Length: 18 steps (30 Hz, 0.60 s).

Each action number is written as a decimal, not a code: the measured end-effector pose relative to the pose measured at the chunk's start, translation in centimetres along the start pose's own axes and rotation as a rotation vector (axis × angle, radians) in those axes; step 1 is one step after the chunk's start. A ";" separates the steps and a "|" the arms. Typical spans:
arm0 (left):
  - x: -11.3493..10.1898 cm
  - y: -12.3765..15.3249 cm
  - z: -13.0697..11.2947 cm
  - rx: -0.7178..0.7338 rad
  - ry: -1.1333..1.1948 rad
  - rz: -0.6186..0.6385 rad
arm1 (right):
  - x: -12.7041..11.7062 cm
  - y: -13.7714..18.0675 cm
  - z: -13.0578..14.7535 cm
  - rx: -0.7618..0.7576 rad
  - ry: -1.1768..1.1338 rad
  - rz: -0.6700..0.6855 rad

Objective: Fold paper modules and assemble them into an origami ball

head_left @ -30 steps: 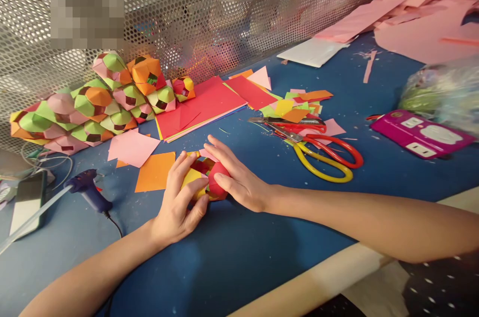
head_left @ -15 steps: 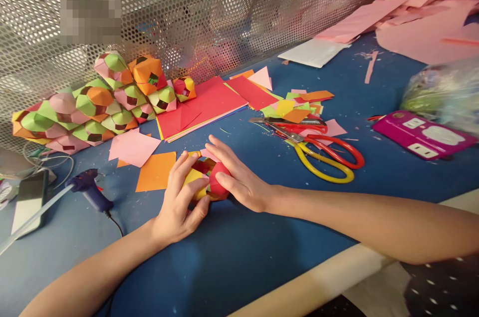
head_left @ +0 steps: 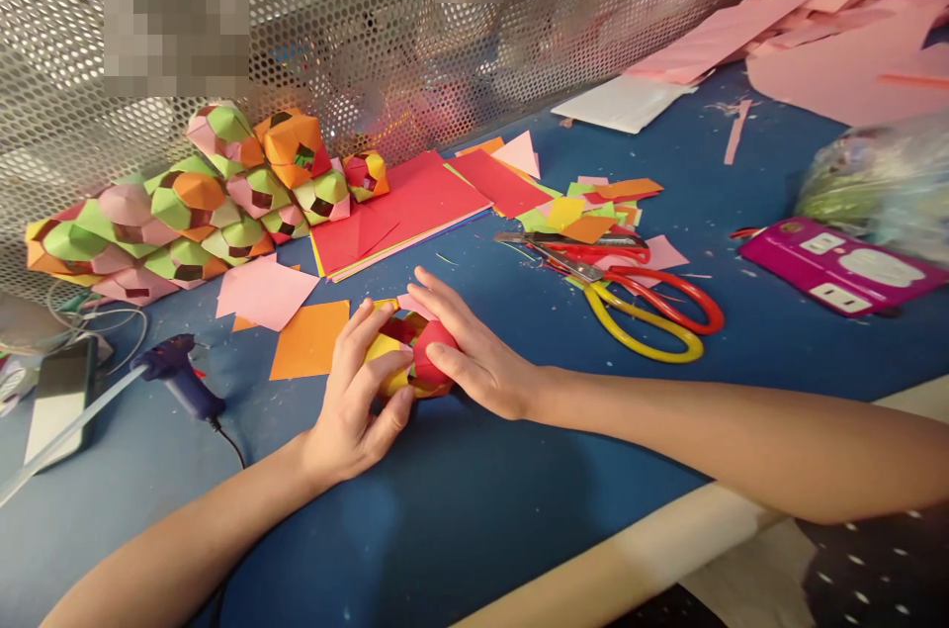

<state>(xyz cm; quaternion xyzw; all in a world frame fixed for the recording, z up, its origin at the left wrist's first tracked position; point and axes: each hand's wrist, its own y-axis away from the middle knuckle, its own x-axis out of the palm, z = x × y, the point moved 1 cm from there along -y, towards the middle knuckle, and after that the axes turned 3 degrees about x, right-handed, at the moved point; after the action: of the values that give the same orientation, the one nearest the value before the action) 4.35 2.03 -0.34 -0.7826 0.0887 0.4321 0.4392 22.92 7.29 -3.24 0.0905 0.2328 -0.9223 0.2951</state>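
- Hands, two: left hand (head_left: 356,401) and right hand (head_left: 481,366), both closed around one multicoloured paper ball (head_left: 431,357), between them.
- Step in hand, by judgement: pressing the ball into shape; next move calls for light, even pressure.
- Blue table (head_left: 474,519): glue gun (head_left: 183,378) at left, scissors (head_left: 647,349) at right, stacked sheets (head_left: 404,203) beyond.
- Rear: folded paper modules (head_left: 194,193), piled before a perforated metal screen (head_left: 333,25).
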 end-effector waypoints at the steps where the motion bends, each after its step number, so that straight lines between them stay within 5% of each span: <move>1: 0.0 0.0 0.0 -0.002 0.000 -0.003 | 0.0 0.0 0.0 0.004 -0.007 0.004; 18: 0.1 0.1 -0.2 -0.019 -0.011 -0.002 | -0.1 -0.1 -0.8 -0.017 -0.093 -0.016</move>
<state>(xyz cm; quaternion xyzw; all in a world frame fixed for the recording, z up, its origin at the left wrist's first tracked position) 4.45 1.84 -0.45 -0.7845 0.0815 0.4368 0.4326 23.01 7.82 -3.88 0.0430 0.2274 -0.9258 0.2989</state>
